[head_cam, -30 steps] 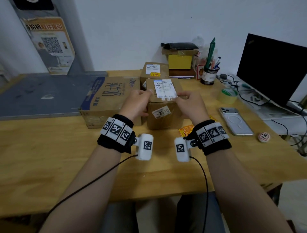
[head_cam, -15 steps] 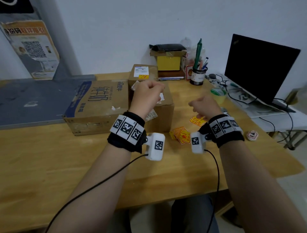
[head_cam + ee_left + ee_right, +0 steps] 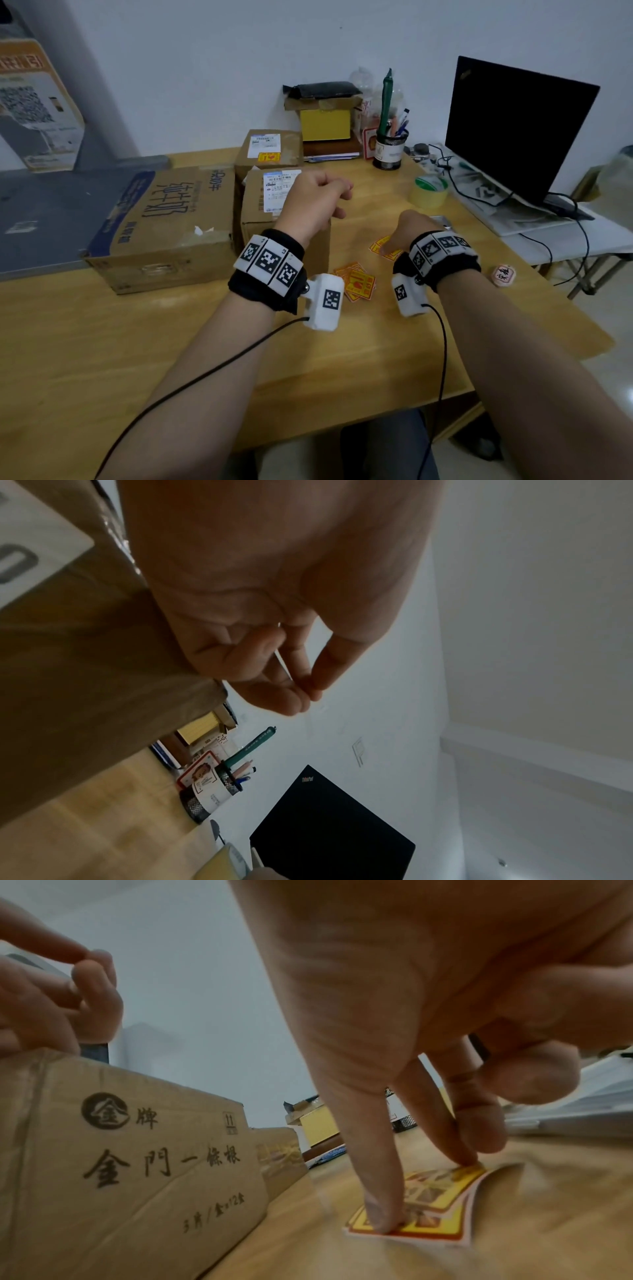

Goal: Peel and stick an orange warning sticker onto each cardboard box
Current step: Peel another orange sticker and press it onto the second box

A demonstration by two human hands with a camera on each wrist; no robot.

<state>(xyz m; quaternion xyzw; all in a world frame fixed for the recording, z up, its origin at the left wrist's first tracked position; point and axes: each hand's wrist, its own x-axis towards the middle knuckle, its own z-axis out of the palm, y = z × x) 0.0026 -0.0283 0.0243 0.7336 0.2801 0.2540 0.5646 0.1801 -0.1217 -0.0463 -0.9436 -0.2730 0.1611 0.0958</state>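
Three cardboard boxes stand on the wooden table [image 3: 102, 342]: a large one [image 3: 164, 226] at the left, a middle one [image 3: 260, 219] beside it, and a back one [image 3: 270, 147] bearing an orange sticker [image 3: 269, 157]. My left hand [image 3: 318, 202] hovers over the middle box [image 3: 85, 656], fingers curled, thumb tip against a fingertip [image 3: 308, 693]. A thin pale line between the fingers is too slim to identify. My right hand [image 3: 388, 245] is down on the table, thumb and fingers pinching a loose orange sticker [image 3: 435, 1221] by its edges. More orange stickers [image 3: 358, 282] lie nearer me.
A black laptop [image 3: 513, 130] with cables stands at the right. A tape roll [image 3: 429, 192], a pen holder [image 3: 390, 150] and a yellow box [image 3: 324, 123] sit behind. A small pink round object [image 3: 503, 274] lies near the right edge. A grey board [image 3: 51, 212] lies far left.
Both hands have left the middle box. The left rose above it with fingers curled. The right went down and right to the loose stickers. The view swung right.
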